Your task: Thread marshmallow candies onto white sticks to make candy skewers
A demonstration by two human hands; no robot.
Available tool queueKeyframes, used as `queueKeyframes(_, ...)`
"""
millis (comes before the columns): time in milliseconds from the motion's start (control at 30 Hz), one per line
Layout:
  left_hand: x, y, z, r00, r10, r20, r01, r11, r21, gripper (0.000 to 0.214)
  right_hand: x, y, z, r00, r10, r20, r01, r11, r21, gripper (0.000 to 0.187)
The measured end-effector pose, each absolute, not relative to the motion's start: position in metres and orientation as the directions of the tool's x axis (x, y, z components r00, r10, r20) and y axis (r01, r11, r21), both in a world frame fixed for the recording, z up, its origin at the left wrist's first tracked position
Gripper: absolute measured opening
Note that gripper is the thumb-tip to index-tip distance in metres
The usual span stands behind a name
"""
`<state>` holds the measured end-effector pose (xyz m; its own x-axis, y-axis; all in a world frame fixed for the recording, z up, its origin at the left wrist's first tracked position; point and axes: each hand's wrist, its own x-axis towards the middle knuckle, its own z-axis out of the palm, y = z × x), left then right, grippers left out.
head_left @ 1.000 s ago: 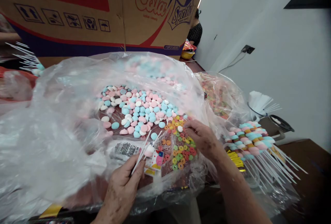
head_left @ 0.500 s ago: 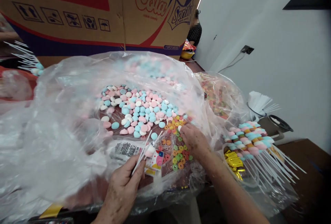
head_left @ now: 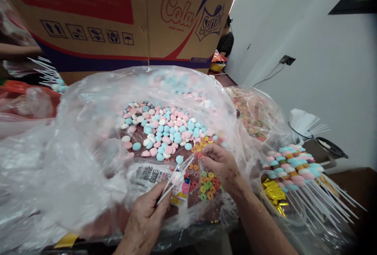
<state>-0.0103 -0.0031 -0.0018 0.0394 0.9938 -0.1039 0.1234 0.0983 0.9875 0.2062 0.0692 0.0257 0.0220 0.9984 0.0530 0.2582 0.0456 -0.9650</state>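
My left hand [head_left: 146,220] is closed on a few thin white sticks [head_left: 173,177], one with a pink candy threaded on near its tip. My right hand [head_left: 221,164] is pinched over the small coloured ring candies [head_left: 207,186], its fingertips pressed together on something too small to name. Both hands sit inside a large clear plastic bag [head_left: 88,137] that holds a heap of pink, blue and white round candies [head_left: 160,129] further back.
A big cardboard box [head_left: 118,15] printed Cola and Sprite stands behind the bag. On the right lie several finished candy skewers [head_left: 294,168], gold wrappers [head_left: 272,192], a second bag of candies [head_left: 253,113] and a bundle of white sticks [head_left: 303,121]. A person [head_left: 225,41] stands far back.
My right hand has drawn back slightly toward me over the ring candies and pinched its fingers. The left hand keeps the sticks in about the same place. The view shifted a little.
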Motion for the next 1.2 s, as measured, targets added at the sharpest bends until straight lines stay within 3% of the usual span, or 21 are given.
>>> queueKeyframes(133,-0.011,-0.003,-0.002,0.050,0.996,-0.078,0.178,0.068,0.982,0.026,0.189,0.066,0.026,0.071,0.997,0.006,-0.011,0.007,-1.000,0.022)
queueKeyframes(300,-0.011,-0.002,0.000,0.067,0.997,-0.049,0.229,0.032,0.973,0.026,0.182,0.063,0.024,0.100,0.995,0.020,-0.079,0.028,-0.996,0.021)
queueKeyframes(467,-0.013,0.001,-0.003,0.127,0.991,-0.041,0.287,0.002,0.958,0.031,0.181,0.059,0.022,0.070,0.992,0.105,-0.002,0.106,-0.994,0.019)
queueKeyframes(633,-0.015,0.001,-0.002,0.117,0.993,0.005,0.322,-0.043,0.946,0.029,0.180,0.052,0.025,-0.005,0.947,0.321,0.226,0.314,-0.922,0.007)
queueKeyframes(700,-0.013,0.000,0.000,0.097,0.995,-0.004,0.300,-0.025,0.954,0.028,0.179,0.049,0.025,-0.023,0.937,0.350,0.239,0.345,-0.908,0.010)
queueKeyframes(900,-0.010,-0.002,0.002,0.083,0.991,-0.106,0.131,0.094,0.987,0.027,0.159,0.036,0.014,-0.043,0.974,0.221,0.094,0.224,-0.970,0.011)
queueKeyframes(1067,-0.011,-0.003,0.002,0.061,0.993,-0.100,0.098,0.094,0.991,0.029,0.153,0.032,0.024,-0.193,0.956,0.220,0.146,0.250,-0.957,0.017)
queueKeyframes(1200,-0.013,-0.002,0.001,0.008,0.993,-0.116,0.103,0.114,0.988,0.036,0.172,0.051,0.039,-0.051,0.987,0.155,0.288,0.163,-0.943,0.020)
